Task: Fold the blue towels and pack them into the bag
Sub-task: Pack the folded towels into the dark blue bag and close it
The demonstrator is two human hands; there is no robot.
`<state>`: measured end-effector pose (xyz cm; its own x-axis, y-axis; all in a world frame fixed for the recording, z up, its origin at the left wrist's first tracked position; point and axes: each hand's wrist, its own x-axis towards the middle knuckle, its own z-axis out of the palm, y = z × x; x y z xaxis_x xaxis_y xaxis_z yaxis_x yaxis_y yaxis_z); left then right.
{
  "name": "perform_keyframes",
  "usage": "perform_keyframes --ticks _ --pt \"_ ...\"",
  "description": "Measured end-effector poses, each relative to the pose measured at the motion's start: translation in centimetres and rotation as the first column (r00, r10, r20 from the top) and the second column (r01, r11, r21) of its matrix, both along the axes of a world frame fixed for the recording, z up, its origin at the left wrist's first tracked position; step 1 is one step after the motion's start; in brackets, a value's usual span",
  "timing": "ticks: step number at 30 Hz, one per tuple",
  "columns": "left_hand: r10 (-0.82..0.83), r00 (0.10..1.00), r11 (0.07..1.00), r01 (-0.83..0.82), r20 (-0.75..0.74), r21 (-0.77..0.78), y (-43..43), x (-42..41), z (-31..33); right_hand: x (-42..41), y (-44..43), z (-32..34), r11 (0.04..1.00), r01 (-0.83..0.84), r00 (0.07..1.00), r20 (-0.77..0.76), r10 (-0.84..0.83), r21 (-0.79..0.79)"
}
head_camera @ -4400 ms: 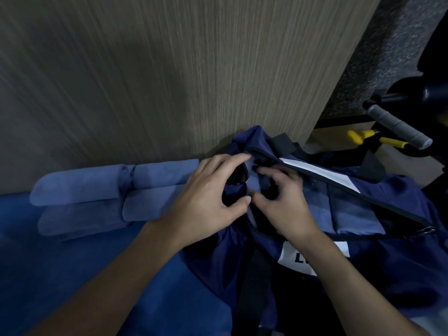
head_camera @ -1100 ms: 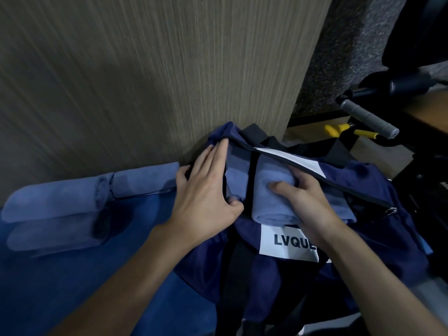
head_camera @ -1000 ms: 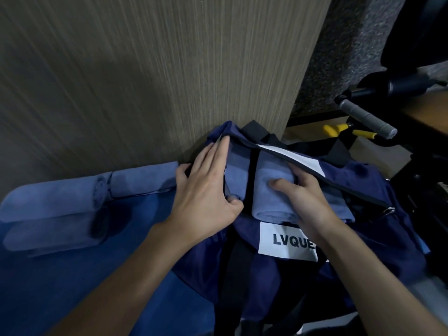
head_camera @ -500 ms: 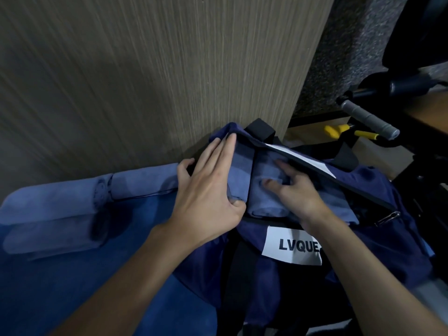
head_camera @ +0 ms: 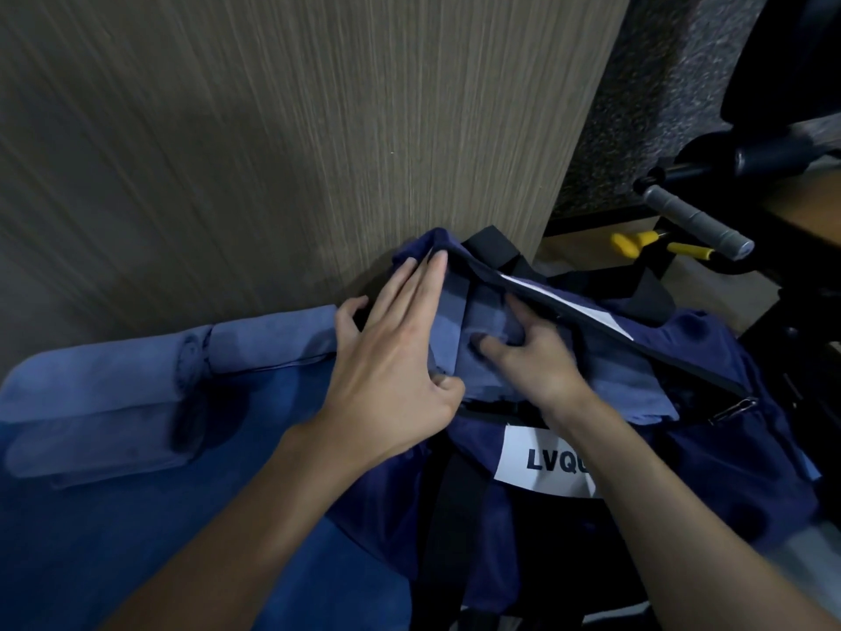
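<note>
An indoor room, likely a home or gym storage corner; which one is unclear. A tall wood-grain laminate panel point(head_camera: 318, 129) stands beside speckled grey carpeting point(head_camera: 660, 84), with a black metal frame's grey foam-grip handle point(head_camera: 691, 218), a yellow-handled tool point(head_camera: 637, 241) and a blue padded mat point(head_camera: 136, 539).

Wood-grain panel point(head_camera: 318, 129), grey handle grip point(head_camera: 696, 223), yellow-handled tool point(head_camera: 637, 242).

Bag point(head_camera: 710, 453): 1. White labels point(head_camera: 541, 462) on bag: 2. Folded towels point(head_camera: 489, 362) inside bag: 3 visible (hands cover part of opening). Rolled towels point(head_camera: 273, 339) beside bag: at least 3, exact count unclear. Hands: 2, left hand point(head_camera: 391, 357), right hand point(head_camera: 539, 364). Yellow handles point(head_camera: 630, 241): 2.
</note>
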<state>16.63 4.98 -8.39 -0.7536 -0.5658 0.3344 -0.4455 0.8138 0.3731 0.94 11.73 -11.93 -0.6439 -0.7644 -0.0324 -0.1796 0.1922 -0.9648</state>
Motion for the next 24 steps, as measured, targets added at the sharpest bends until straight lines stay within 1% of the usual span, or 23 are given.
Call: perform_keyframes --ticks 2,4,5,6,7,8,9,10,11,13,15,18,20,22,24 --pt "0.000 1.000 1.000 0.000 0.002 -0.002 -0.1 0.1 -0.1 0.1 -0.1 -0.2 0.999 0.029 0.999 -0.016 -0.029 -0.018" --pt "0.000 1.000 1.000 0.000 0.001 -0.001 -0.1 0.1 0.0 -0.1 -0.1 -0.3 0.995 0.073 0.996 0.062 -0.069 -0.070" --pt "0.002 1.000 1.000 -0.002 0.000 0.000 -0.1 0.1 0.0 0.0 -0.2 -0.2 0.994 0.071 0.995 0.073 -0.066 -0.080" --pt "0.002 1.000 1.000 -0.002 0.000 0.000 -0.1 0.1 0.0 -0.1 -0.2 -0.3 0.998 0.051 0.998 0.030 -0.049 -0.047" --pt "-0.001 1.000 1.000 0.001 0.002 0.000 -0.2 0.1 0.0 -0.3 -0.2 -0.5 0.999 0.028 0.998 -0.049 -0.026 0.025" --pt "-0.005 1.000 1.000 0.005 0.006 -0.002 -0.2 0.2 -0.1 -0.4 -0.2 -0.8 0.989 0.021 0.982 -0.187 0.007 0.144" --pt "-0.007 1.000 1.000 0.007 0.012 -0.004 -0.2 0.2 -0.1 -0.6 -0.1 -1.0 0.965 0.049 0.945 -0.323 0.038 0.257" --pt "-0.009 1.000 1.000 0.009 0.018 -0.005 -0.3 0.3 -0.1 -0.5 0.1 -1.0 0.937 0.107 0.901 -0.432 0.050 0.331" --pt "-0.011 1.000 1.000 0.011 0.023 -0.001 -0.4 0.4 -0.1 -0.4 0.4 -0.9 0.925 0.166 0.860 -0.510 0.035 0.342" --pt "-0.013 1.000 1.000 0.013 0.028 0.010 -0.5 0.5 0.0 0.0 1.0 -0.6 0.940 0.212 0.807 -0.591 -0.014 0.267" --pt "-0.021 0.999 1.000 0.020 0.027 0.016 -0.6 0.6 0.0 0.3 1.2 -0.7 0.947 0.190 0.795 -0.607 0.007 0.259" --pt "-0.026 0.999 0.999 0.026 0.032 0.025 -0.7 0.7 -0.1 0.3 1.2 -0.9 0.926 0.175 0.809 -0.585 0.059 0.335" --pt "-0.035 0.999 0.999 0.034 0.029 0.032 -0.7 0.8 -0.3 0.3 1.3 -0.9 0.923 0.178 0.819 -0.571 0.052 0.340" --pt "-0.046 0.999 0.998 0.045 0.019 0.040 -0.8 1.0 -0.4 0.5 1.4 -0.9 0.928 0.189 0.814 -0.580 0.034 0.320" --pt "-0.054 0.998 0.998 0.054 0.011 0.041 -0.8 1.2 -0.5 1.0 1.6 -0.7 0.944 0.209 0.784 -0.620 -0.006 0.255"
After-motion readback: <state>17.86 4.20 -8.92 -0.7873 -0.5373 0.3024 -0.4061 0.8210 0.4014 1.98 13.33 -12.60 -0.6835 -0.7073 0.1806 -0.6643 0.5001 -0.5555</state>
